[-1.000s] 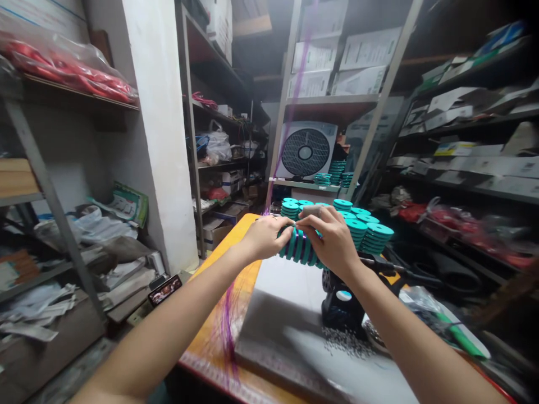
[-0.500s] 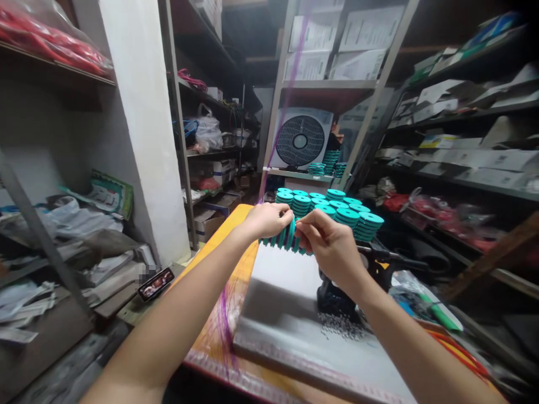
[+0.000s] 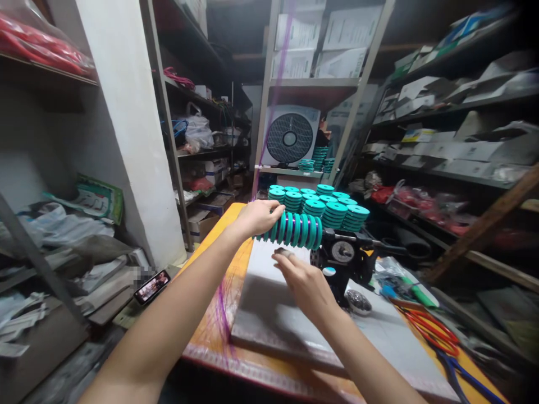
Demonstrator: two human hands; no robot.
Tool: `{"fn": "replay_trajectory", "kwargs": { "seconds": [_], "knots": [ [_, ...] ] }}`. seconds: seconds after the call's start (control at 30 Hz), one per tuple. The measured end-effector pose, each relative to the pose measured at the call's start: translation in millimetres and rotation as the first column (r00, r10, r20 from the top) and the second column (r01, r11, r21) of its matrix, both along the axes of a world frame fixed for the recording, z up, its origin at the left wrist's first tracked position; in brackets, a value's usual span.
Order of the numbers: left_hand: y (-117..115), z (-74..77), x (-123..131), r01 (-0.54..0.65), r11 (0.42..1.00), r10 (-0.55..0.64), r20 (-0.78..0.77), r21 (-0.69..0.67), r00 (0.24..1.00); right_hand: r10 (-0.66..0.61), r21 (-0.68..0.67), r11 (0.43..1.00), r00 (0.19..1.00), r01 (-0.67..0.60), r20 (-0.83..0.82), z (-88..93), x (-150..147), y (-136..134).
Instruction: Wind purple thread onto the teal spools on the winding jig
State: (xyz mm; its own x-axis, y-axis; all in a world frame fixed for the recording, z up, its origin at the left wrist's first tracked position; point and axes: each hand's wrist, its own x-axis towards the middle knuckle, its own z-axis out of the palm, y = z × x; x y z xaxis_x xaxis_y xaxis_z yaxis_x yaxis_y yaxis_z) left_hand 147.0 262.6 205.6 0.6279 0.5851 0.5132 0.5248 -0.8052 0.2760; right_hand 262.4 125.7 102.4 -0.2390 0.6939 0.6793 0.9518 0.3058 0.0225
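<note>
Left hand [image 3: 259, 217] curls over the left end of a teal-and-purple ribbed cylinder [image 3: 300, 230]; right hand [image 3: 306, 279] hangs just below; whether either grips, I cannot tell.

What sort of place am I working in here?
Probably a small workshop or storeroom: a row of green spools sticks out from a black machine, with stacked spools behind and boxes on shelves.

On the worktop [image 3: 240, 261], between left edge and slab [image 3: 269, 325]: strands [image 3: 221, 306]. Toward the slab's far right corner: machine [image 3: 342, 251], dish [image 3: 357, 301] before it, row of spools [image 3: 297, 229] extending left. Behind, toward the worktop's far edge: stacked spools [image 3: 334, 216]. Beyond: shelved fan [image 3: 290, 137]. Off the left edge: phone [image 3: 152, 286].
</note>
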Motion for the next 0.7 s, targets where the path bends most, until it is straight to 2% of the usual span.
{"fn": "replay_trajectory", "kwargs": {
  "seconds": [0.07, 0.1, 0.17, 0.2, 0.23, 0.27, 0.3, 0.37, 0.43, 0.53, 0.6, 0.7],
  "knots": [
    [1.5, -1.2, -11.3, 0.008, 0.999, -0.017, 0.183, 0.052, 0.983, 0.047, -0.020, 0.999, 0.999, -0.047, 0.004, -6.6, 8.4, -30.5],
    [3.7, -4.5, -19.1, -0.003, 0.997, -0.021, 0.318, 0.075, 0.948, 0.075, -0.027, 0.997, 0.997, -0.076, -0.019, -10.0, 15.8, -47.6],
    [10.3, -17.4, -36.2, -0.046, 0.998, 0.010, 0.587, 0.047, 0.809, 0.119, 0.089, 0.989, 0.993, -0.116, -0.025, -13.2, 37.6, -79.5],
    [13.9, -26.6, -43.8, -0.053, 0.998, 0.061, 0.669, -0.033, 0.740, 0.094, 0.161, 0.983, 0.995, -0.089, -0.024, -11.8, 51.3, -92.1],
    [16.8, -36.8, -49.7, -0.032, 0.988, 0.132, 0.730, -0.149, 0.671, -0.001, 0.225, 0.974, 0.998, 0.016, -0.067, -8.0, 66.2, -101.1],
    [18.6, -47.4, -53.2, 0.039, 0.963, 0.180, 0.748, -0.266, 0.639, -0.104, 0.276, 0.952, 0.989, 0.131, -0.109, -2.2, 81.6, -106.1],
    [19.1, -57.3, -54.2, 0.132, 0.926, 0.190, 0.739, -0.354, 0.647, -0.233, 0.309, 0.913, 0.962, 0.266, -0.139, 4.9, 97.0, -107.0],
    [15.8, -72.3, -49.4, 0.252, 0.865, 0.149, 0.702, -0.434, 0.697, -0.469, 0.324, 0.805, 0.867, 0.497, -0.167, 18.5, 125.5, -97.9],
    [9.2, -78.8, -39.5, 0.348, 0.825, 0.071, 0.693, -0.445, 0.717, -0.583, 0.294, 0.744, 0.798, 0.600, -0.153, 26.1, 148.5, -80.4],
    [0.8, -76.4, -27.4, 0.444, 0.803, 0.003, 0.747, -0.399, 0.665, -0.660, 0.167, 0.724, 0.742, 0.670, -0.117, 22.6, 169.7, -54.5],
    [-1.4, -72.3, -24.6, 0.452, 0.807, 0.005, 0.770, -0.380, 0.638, -0.690, 0.076, 0.713, 0.717, 0.697, -0.100, 16.3, 176.0, -43.6],
    [-1.3, -68.5, -25.2, 0.469, 0.792, 0.016, 0.780, -0.392, 0.626, -0.669, 0.042, 0.730, 0.726, 0.682, -0.161, 11.2, 178.7, -37.0]
  ]
}}
